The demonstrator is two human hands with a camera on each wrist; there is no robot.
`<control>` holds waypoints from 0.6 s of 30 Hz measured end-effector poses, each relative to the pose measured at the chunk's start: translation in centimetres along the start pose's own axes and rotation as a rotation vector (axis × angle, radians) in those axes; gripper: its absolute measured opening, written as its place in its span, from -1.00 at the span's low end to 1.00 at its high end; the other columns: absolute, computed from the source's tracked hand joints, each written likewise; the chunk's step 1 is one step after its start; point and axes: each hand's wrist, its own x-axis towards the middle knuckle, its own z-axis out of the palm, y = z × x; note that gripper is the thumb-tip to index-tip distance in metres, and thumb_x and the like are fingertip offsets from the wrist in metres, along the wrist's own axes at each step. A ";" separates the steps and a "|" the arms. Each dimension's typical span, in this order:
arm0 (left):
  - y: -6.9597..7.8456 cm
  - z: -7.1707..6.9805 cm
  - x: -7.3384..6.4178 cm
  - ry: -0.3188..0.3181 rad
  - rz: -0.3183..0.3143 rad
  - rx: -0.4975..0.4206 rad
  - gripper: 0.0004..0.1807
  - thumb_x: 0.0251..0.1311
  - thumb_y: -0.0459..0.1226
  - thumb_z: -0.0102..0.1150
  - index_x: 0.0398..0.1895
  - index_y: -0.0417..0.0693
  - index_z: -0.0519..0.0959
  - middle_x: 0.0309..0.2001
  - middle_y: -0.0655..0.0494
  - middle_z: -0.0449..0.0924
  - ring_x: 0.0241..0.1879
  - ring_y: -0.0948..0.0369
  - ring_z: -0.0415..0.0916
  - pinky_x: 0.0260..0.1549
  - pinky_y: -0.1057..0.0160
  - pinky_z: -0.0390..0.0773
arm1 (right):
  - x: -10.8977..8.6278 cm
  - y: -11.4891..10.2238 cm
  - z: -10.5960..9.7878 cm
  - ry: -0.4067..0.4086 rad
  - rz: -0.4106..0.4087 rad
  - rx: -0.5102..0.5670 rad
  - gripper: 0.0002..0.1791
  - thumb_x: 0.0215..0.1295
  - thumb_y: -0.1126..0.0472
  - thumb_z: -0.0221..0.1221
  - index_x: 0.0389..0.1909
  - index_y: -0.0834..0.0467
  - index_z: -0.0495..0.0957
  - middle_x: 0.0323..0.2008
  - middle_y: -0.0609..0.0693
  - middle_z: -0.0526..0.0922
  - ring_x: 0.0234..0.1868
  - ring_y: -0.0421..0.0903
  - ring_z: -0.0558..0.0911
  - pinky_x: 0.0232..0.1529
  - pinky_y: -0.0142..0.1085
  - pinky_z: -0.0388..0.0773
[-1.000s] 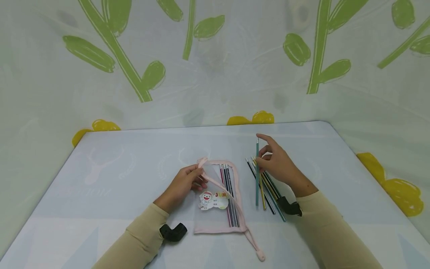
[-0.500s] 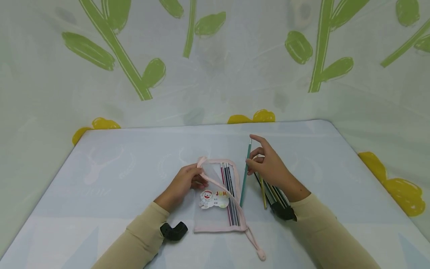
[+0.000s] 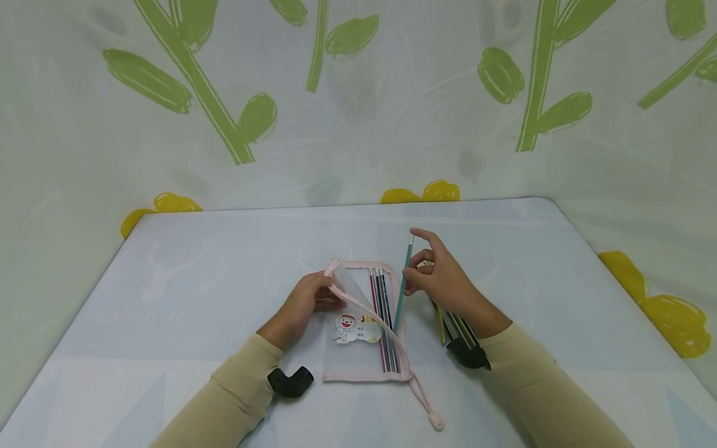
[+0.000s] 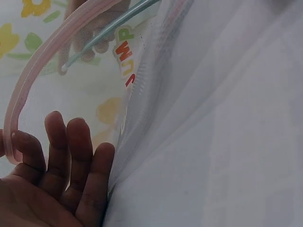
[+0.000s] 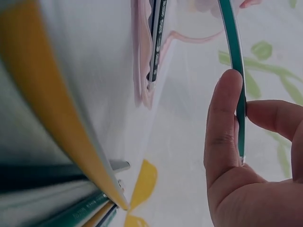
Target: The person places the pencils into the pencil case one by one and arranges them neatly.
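Note:
A pink-edged mesh pencil pouch (image 3: 358, 361) lies on the table with a cartoon "JUMP" label (image 3: 351, 330) and several dark and red pencils (image 3: 384, 311) inside along its right side. My left hand (image 3: 305, 305) pinches the pouch's zipper edge (image 4: 28, 78) at the upper left and lifts the mouth apart; its other fingers are behind the mesh. My right hand (image 3: 445, 277) pinches a teal pencil (image 5: 232, 35) between thumb and fingers, index fingertip at its upper end. The pencil slants down, its lower end overlapping the pouch's right side.
Several loose pencils (image 3: 459, 326), green, yellow and dark, lie right of the pouch, partly hidden under the right wrist and its black camera (image 3: 469, 353). A pink wrist strap (image 3: 426, 401) trails from the pouch's lower right corner. The table (image 3: 224, 249) meets a leaf-printed backdrop.
My right hand has carried the teal pencil left from above the loose pencils to the pouch, tilting it on the way. My left hand still holds the zipper edge, the mouth now a little wider.

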 end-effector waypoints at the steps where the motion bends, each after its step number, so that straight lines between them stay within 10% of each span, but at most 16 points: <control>1: 0.1 0.0 0.0 -0.001 0.001 0.004 -0.68 0.39 -0.27 -0.30 -0.38 -0.11 0.51 -0.41 0.20 0.59 -0.31 0.24 0.65 -0.03 0.11 0.67 | 0.0 0.0 0.1 -0.005 0.004 0.002 -0.15 0.38 0.34 0.15 0.55 -0.04 -0.07 -0.17 0.21 0.46 -0.41 0.03 0.73 -0.24 -0.10 0.74; 18: 0.2 -0.1 -0.1 0.014 -0.025 -0.092 -0.69 0.42 -0.27 -0.26 -0.37 -0.05 0.52 -0.44 0.23 0.59 -0.27 0.27 0.63 0.05 0.07 0.66 | 0.3 0.5 0.7 -0.074 0.107 0.004 -0.14 0.34 0.36 0.20 0.54 0.07 -0.04 -0.15 0.22 0.48 -0.43 0.00 0.72 -0.29 -0.13 0.75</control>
